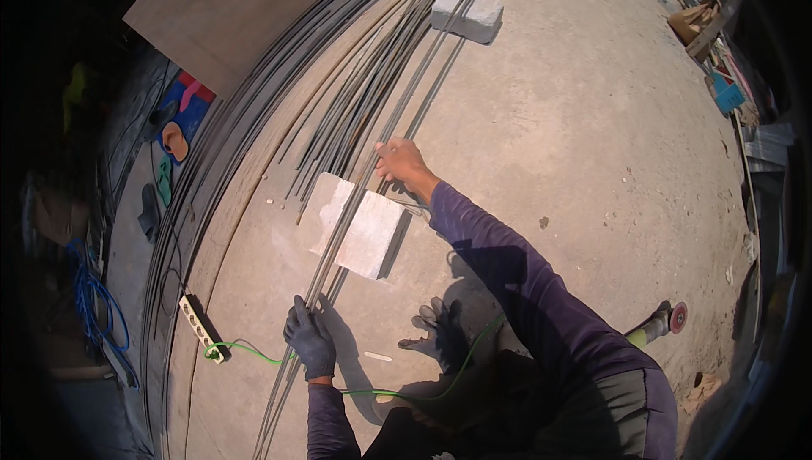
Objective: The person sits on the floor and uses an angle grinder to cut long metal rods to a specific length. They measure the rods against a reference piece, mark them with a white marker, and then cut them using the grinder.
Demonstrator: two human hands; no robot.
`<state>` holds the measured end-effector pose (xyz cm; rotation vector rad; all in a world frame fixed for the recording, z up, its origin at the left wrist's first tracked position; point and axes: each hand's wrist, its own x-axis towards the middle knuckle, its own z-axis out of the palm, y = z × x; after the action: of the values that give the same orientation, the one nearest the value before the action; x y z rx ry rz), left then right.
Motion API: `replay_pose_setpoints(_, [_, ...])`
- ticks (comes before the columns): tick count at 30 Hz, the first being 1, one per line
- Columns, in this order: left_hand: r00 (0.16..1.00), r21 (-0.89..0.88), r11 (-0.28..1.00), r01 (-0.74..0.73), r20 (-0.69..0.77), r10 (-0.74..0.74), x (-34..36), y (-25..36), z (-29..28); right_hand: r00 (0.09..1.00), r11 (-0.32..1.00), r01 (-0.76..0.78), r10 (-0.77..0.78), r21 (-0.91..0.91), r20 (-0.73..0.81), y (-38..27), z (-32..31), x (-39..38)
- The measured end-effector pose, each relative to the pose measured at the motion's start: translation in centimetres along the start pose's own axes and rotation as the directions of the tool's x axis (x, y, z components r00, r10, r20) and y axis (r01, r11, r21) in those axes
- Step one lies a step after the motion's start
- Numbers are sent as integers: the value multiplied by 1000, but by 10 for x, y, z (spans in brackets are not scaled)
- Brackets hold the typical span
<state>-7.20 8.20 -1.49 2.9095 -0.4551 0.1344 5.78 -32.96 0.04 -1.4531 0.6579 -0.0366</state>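
Two long, thin steel rods (345, 221) run from the lower left toward the top, resting across a near white block (372, 236) and a far grey-white block (478, 16). My left hand (310, 343), in a dark grey glove, is closed round the rods just nearer than the near block. Bare and further up, my right hand (403, 162) grips them between the two blocks; some of its fingertips are hidden. On the floor between my arms lies a dark glove (441, 331).
Many loose rods (359, 92) lie along the left. Beside them are a power strip (200, 329) and a green cord (423, 394). An angle grinder (658, 325) with a red disc rests at right. Sandals (174, 140) and a brown board (228, 16) lie far left.
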Motion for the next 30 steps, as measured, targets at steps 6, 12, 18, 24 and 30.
replay_pose_setpoints(6, [1000,10,1000,14,13,-14,-1,0,0,1000,1000,11,-12,15,2,-3,-2,-3])
replay_pose_setpoints(12, [999,-4,1000,25,30,-25,0,-1,0,1000,1000,2,-2,-3,2,-5,-2,-4])
replay_pose_setpoints(18, [999,9,1000,30,31,-30,0,0,1,1000,1000,5,-5,1,9,-3,-1,-3])
replay_pose_setpoints(24, [999,6,1000,28,31,-28,0,0,0,1000,1000,-1,1,8,14,-4,-1,-1])
replay_pose_setpoints(30, [999,-15,999,30,21,-30,6,11,-8,1000,1000,7,-7,-2,10,-5,-1,-4])
